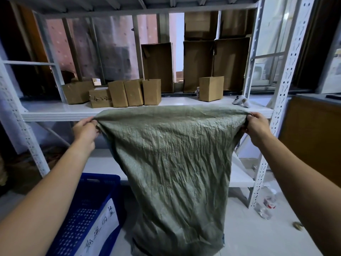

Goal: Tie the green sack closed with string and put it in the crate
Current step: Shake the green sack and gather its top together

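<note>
Curled fingers (pixel 90 121) of the left hand (pixel 86 129) bunch the top left corner of the green sack (pixel 171 163). The right hand (pixel 255 126) grips the top right corner the same way, its fingers folded tight over the cloth. The sack is crinkled, woven and grey-green. Its top edge is stretched taut between the hands, and its body narrows as it hangs down to the floor. Both arms reach forward, with the hands level with the front edge of the white shelf (pixel 55 111). The blue crate (pixel 88 209), which bears a handwritten paper label (pixel 103 224), stands on the floor just left of the sack. Cardboard boxes (pixel 132 92) stand on the shelf behind.
</note>
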Available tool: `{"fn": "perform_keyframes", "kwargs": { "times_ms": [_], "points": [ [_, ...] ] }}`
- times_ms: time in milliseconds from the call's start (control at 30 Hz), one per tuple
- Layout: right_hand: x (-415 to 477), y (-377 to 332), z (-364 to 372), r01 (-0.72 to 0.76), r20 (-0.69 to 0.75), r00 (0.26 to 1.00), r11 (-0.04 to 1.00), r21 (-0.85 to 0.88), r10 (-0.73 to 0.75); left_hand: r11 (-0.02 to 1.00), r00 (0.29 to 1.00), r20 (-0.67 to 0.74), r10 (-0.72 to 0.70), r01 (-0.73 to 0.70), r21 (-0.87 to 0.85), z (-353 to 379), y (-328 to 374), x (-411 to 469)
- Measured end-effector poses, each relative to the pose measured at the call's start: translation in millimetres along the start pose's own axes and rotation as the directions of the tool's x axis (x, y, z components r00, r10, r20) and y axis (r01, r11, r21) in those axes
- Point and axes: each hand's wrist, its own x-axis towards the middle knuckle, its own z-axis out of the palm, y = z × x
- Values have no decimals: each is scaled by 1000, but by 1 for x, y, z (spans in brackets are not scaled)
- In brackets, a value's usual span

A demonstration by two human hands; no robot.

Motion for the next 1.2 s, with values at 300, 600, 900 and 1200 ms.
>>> {"fn": "perform_keyframes", "kwargs": {
  "times_ms": [300, 600, 900, 1200],
  "points": [
    [-11, -5, -2, -61, 91, 994, 994, 85, 53, 974, 981, 84, -176, 186, -127, -2, 6, -3],
    [-12, -4, -5, 47, 120, 992, 997, -61, -40, 972, 972, 112, -204, 215, -96, -3, 0, -18],
    [-18, -5, -1, -45, 225, 973, 999, -26, 49, 934, 960, 193, -201, 248, -258, 10, 2, -32],
    [-30, -3, 17, -34, 131, 991, 999, 41, 29, 994, 960, 266, -92, 73, 78, -2, -10, -22]
  ]
}}
